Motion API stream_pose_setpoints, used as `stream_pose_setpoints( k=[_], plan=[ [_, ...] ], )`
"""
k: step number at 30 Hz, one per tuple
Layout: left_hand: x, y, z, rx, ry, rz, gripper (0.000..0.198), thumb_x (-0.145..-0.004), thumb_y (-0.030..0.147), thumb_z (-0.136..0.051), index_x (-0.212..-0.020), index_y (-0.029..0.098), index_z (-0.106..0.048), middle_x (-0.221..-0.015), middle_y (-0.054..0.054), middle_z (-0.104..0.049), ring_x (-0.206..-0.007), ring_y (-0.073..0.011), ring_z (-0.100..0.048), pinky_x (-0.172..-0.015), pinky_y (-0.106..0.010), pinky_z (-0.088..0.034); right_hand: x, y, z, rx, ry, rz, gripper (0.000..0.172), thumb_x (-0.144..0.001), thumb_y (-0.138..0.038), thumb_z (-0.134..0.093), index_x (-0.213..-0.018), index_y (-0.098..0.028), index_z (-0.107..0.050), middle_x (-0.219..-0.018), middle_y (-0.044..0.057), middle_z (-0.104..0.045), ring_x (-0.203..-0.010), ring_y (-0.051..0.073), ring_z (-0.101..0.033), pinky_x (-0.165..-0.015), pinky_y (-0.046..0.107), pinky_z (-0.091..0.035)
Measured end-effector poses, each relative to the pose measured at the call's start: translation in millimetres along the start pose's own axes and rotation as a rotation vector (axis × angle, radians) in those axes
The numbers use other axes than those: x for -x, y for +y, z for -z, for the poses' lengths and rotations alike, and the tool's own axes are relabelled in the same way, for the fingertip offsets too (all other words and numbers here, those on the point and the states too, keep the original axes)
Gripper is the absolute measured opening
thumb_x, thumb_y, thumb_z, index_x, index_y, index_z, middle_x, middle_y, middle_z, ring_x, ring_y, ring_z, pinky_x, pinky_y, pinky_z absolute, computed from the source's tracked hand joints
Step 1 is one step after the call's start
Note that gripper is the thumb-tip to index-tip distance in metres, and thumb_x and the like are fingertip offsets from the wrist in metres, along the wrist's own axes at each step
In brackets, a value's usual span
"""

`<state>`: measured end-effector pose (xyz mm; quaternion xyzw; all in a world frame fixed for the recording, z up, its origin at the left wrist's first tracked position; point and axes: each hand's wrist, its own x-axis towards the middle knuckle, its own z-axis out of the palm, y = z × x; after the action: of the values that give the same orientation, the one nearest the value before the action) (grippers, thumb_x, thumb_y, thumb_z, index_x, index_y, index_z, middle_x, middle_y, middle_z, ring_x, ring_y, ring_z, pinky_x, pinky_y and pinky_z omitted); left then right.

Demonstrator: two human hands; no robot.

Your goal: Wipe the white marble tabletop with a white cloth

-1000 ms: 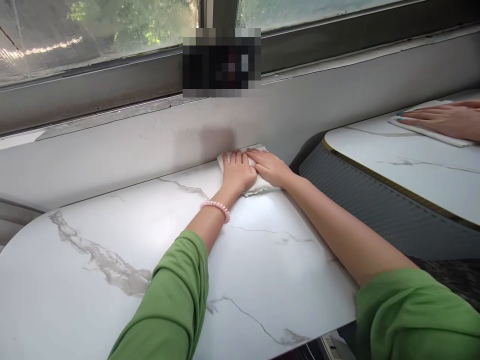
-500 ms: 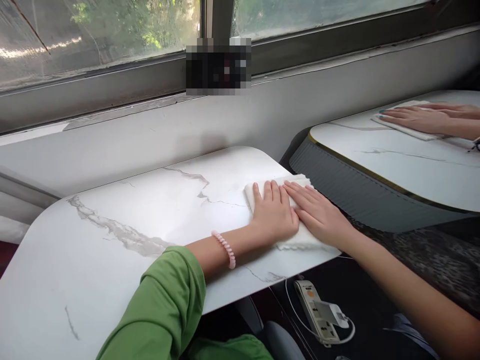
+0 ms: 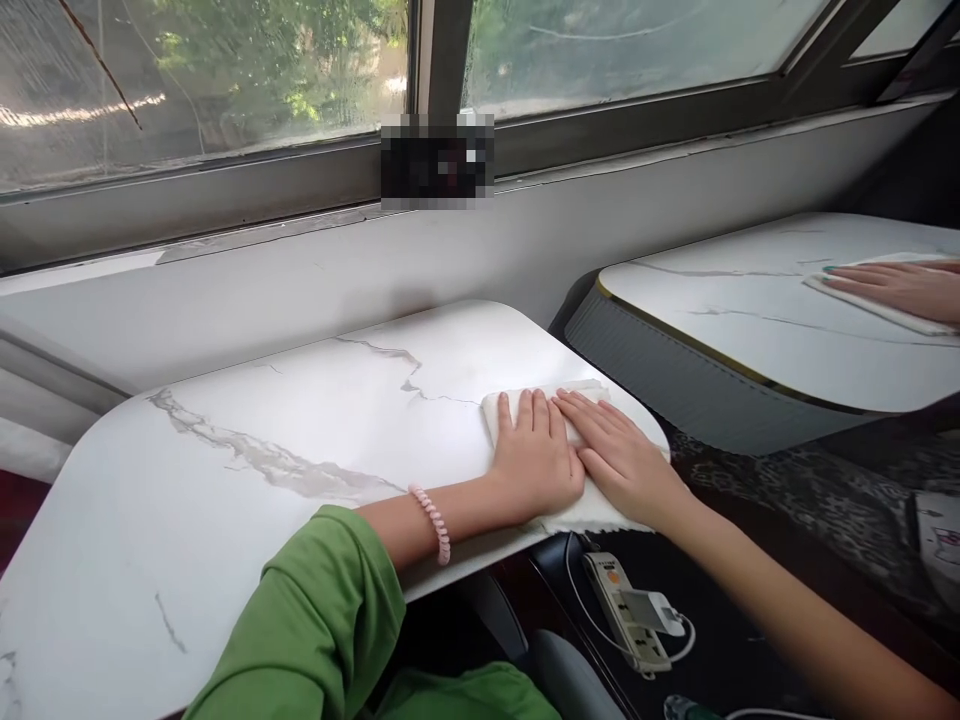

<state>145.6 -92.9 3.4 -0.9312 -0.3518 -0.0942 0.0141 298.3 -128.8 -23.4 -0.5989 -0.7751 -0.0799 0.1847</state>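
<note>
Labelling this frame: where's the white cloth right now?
Head view, centre-right: the white cloth lies flat under left hand and right hand, at the marble table's near right edge.

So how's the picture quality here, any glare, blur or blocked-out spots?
Head view: daylight from the window puts a soft sheen on the marble table; both hands on the white cloth are sharp; a pixelated block masks part of the window frame; the green sleeve near the lens looks slightly soft.

Table [image 3: 300,420]: glossy white marble-look top. Cloth [image 3: 592,515]: soft white fabric. Sleeve [image 3: 322,620]: matt green.
</note>
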Motion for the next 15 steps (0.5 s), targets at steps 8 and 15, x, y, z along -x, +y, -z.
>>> stream_pose_setpoints(
  k=[8, 15],
  plan=[
    [-14, -38, -1.1, 0.029, -0.020, 0.060, 0.057, -0.094, 0.028, -0.025, -0.142, -0.001, -0.030, -0.150, -0.018, -0.031, -0.141, -0.0281, -0.024, -0.116, -0.052, -0.014, -45, -6, -18, -0.016, -0.032, -0.025, 0.056, -0.087, -0.021, -0.027, -0.140, -0.014, -0.040, -0.142, 0.012, -0.048, -0.134, 0.024, -0.040, -0.109, 0.049, -0.034],
    [-62, -119, 2.6, 0.051, -0.113, 0.236, 0.055, -0.092, 0.024, -0.026, -0.142, 0.002, -0.033, -0.150, -0.017, -0.033, -0.140, -0.0249, -0.025, -0.116, -0.050, -0.012, -150, -11, -55, -0.095, -0.050, -0.029, 0.055, -0.085, -0.018, -0.028, -0.135, -0.016, -0.049, -0.141, 0.008, -0.049, -0.133, 0.023, -0.041, -0.108, 0.047, -0.034]
  ],
)
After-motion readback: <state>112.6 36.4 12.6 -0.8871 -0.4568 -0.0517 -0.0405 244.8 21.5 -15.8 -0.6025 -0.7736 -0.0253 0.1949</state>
